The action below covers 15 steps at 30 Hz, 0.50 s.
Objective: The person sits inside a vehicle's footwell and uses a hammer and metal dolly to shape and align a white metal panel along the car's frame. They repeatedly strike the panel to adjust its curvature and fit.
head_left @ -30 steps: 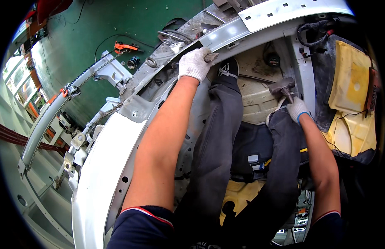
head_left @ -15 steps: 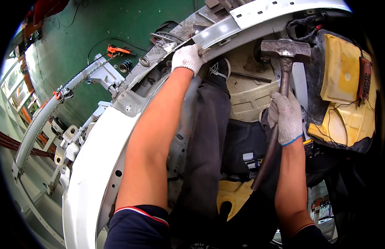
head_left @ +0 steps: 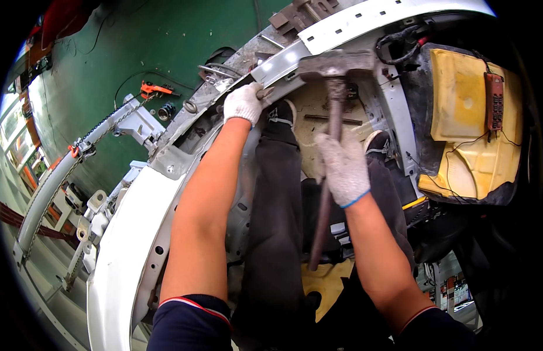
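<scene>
Over there the left arm point(head_left: 204, 219) reaches well forward, gloved left hand point(head_left: 243, 105) curled tight; the right forearm point(head_left: 378, 251) slants inward, gloved right hand point(head_left: 346, 172) clasped in a grip

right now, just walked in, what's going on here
The person's gloved right grip holds a long-handled hammer by its handle, the head slightly blurred. The left grip, also gloved, holds a short metal piece by the edge of an open car body. Hammer head and metal piece are apart. A thin bar lies on the beige floor panel.
</scene>
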Motion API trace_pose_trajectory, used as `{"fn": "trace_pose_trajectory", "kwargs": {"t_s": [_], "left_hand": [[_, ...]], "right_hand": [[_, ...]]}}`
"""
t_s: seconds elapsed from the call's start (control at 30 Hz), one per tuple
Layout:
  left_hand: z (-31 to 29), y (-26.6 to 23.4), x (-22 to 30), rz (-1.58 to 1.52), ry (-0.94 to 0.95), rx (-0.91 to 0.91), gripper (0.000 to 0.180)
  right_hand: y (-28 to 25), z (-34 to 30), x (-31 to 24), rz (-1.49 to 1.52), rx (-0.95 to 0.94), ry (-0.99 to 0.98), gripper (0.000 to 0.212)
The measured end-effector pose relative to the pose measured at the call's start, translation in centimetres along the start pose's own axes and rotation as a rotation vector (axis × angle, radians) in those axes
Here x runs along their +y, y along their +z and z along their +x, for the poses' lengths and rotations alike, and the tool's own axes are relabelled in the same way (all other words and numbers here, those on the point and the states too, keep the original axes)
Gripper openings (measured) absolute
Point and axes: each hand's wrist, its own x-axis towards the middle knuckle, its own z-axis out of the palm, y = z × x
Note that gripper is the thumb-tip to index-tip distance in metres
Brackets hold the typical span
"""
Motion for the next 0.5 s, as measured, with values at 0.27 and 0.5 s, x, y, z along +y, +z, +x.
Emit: {"fn": "trace_pose_trajectory", "kwargs": {"t_s": [0.27,0.5], "left_hand": [[-0.2,0.3,0.4,-0.023,0.046,0.139,0.012],[-0.5,0.6,0.7,-0.017,-0.052,0.061,0.024]], "right_hand": [[2.5,3.4,6.8,-0.124,-0.021,0.024,0.017],[2.3,2.7,3.2,-0.132,0.066,0.086,0.01]]}}
